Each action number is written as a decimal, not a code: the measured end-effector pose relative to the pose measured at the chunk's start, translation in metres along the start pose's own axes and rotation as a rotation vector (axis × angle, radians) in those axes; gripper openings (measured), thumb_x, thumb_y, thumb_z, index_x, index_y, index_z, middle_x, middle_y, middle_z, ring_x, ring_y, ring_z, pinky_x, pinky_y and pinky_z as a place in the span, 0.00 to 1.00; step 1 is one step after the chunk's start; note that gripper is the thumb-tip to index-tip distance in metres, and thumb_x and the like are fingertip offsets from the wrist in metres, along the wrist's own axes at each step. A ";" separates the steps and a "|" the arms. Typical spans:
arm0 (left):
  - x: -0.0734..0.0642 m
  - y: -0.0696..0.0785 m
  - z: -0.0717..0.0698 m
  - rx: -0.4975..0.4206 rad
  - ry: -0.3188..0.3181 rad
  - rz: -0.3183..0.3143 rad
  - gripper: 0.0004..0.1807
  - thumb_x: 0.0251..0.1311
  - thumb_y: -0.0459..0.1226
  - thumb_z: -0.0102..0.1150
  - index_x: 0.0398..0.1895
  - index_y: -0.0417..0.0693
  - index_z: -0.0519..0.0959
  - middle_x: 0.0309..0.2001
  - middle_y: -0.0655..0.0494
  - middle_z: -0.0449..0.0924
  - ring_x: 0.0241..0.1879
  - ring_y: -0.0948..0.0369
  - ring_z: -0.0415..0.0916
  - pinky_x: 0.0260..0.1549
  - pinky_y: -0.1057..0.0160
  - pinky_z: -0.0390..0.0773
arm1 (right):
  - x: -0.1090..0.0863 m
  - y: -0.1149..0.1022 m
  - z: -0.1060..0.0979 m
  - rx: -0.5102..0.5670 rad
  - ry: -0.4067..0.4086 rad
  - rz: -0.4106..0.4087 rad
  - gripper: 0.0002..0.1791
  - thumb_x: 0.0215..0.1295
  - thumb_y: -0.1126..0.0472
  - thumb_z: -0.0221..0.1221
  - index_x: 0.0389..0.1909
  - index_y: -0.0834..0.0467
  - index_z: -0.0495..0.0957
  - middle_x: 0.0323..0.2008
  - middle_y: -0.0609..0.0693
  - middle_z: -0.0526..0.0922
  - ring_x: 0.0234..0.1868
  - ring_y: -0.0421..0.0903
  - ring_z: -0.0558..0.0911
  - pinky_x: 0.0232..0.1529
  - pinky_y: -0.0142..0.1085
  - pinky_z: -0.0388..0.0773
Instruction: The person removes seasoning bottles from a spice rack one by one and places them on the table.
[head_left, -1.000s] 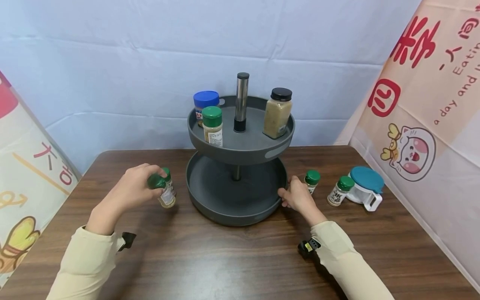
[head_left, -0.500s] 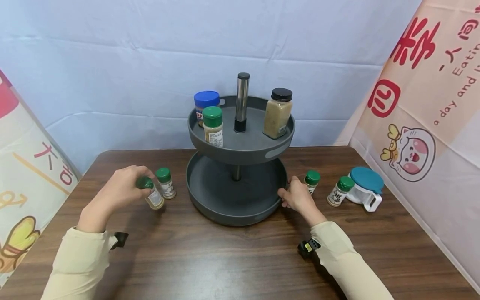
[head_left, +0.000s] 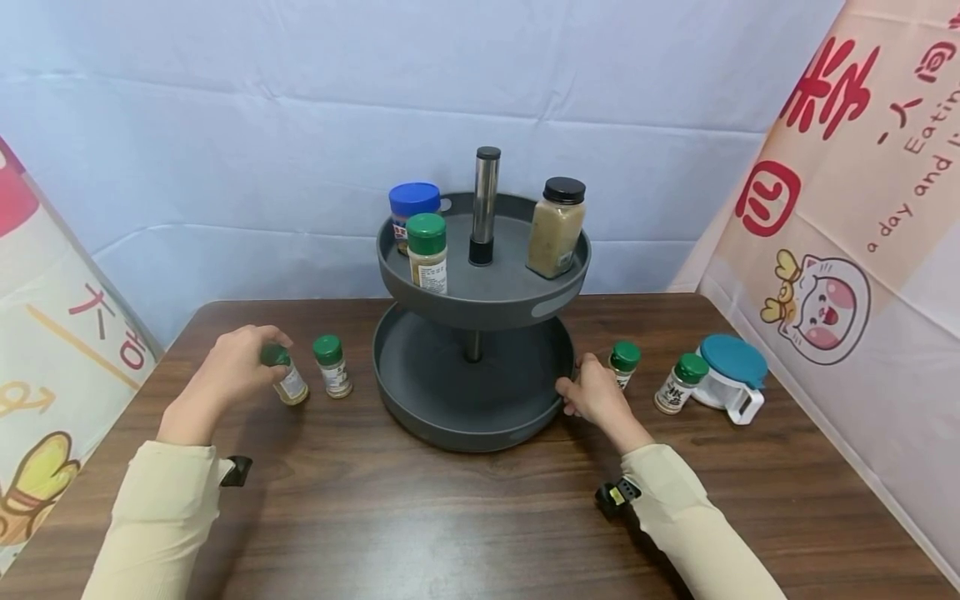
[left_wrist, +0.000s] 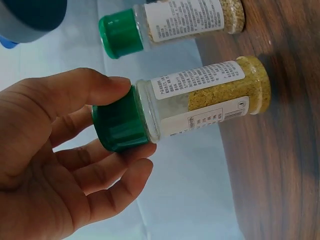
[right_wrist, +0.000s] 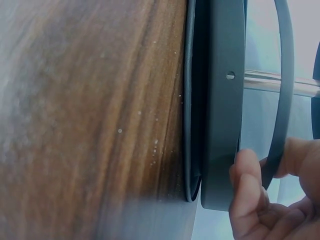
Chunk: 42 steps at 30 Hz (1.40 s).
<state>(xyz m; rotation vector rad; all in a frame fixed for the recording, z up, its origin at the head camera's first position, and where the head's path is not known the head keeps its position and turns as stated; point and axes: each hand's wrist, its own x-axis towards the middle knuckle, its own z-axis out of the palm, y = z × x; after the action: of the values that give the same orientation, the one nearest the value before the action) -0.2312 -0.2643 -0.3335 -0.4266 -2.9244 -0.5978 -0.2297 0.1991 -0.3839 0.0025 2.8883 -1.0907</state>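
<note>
My left hand (head_left: pixel 236 362) pinches the green lid of a spice jar (head_left: pixel 292 387) between thumb and fingers. In the left wrist view this jar (left_wrist: pixel 215 95) holds a yellowish seasoning below its white labels. Its base is close to the table, and the jar leans slightly. Just right of it stands a similar green-capped jar (head_left: pixel 333 367). My right hand (head_left: pixel 596 389) grips the rim of the lower tray of a dark grey two-tier rack (head_left: pixel 480 437); the right wrist view shows thumb and fingers on either side of the rim (right_wrist: pixel 284 75).
On the upper tray (head_left: pixel 487 312) stand a blue-lidded jar (head_left: pixel 400 227), a green-lidded jar (head_left: pixel 429 271) and a black-lidded square jar (head_left: pixel 555 237). Two green-capped jars (head_left: pixel 624 358) (head_left: pixel 675 392) and a white container with teal lid (head_left: pixel 731 367) stand right of the rack.
My left hand has carried its spice jar leftward, away from the other green-capped jar, which now shows in full. The right hand has stayed on the lower tray's rim.
</note>
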 end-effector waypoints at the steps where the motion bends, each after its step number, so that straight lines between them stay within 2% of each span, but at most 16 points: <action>1: 0.001 -0.001 0.000 0.000 0.001 -0.003 0.17 0.48 0.31 0.64 0.43 0.35 0.77 0.43 0.35 0.76 0.47 0.37 0.69 0.43 0.39 0.67 | 0.000 0.000 0.000 0.000 -0.001 0.000 0.27 0.61 0.63 0.51 0.56 0.77 0.59 0.14 0.52 0.77 0.17 0.46 0.80 0.22 0.36 0.74; 12: 0.006 -0.011 0.007 -0.024 -0.027 -0.047 0.18 0.50 0.32 0.63 0.46 0.34 0.76 0.45 0.32 0.74 0.48 0.35 0.68 0.42 0.39 0.68 | 0.000 0.000 0.002 -0.012 0.001 -0.006 0.28 0.61 0.63 0.51 0.57 0.77 0.59 0.14 0.51 0.77 0.17 0.45 0.79 0.22 0.37 0.74; 24: 0.007 -0.011 0.012 -0.029 -0.042 -0.037 0.20 0.51 0.31 0.62 0.48 0.33 0.74 0.46 0.30 0.72 0.47 0.35 0.68 0.41 0.39 0.69 | 0.001 0.000 0.002 -0.026 0.005 -0.021 0.28 0.61 0.62 0.51 0.56 0.77 0.59 0.14 0.51 0.77 0.16 0.44 0.79 0.23 0.37 0.74; 42: 0.005 -0.011 0.014 -0.005 0.005 -0.006 0.19 0.52 0.30 0.60 0.49 0.35 0.74 0.44 0.33 0.72 0.44 0.37 0.69 0.39 0.39 0.69 | 0.002 0.000 -0.002 -0.017 -0.009 -0.006 0.30 0.62 0.63 0.51 0.59 0.77 0.57 0.15 0.52 0.78 0.18 0.47 0.80 0.24 0.37 0.74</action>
<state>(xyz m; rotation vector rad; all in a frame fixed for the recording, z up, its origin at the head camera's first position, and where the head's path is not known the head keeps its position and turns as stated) -0.2405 -0.2671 -0.3497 -0.4162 -2.9210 -0.6063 -0.2321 0.2002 -0.3824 -0.0110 2.8911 -1.0648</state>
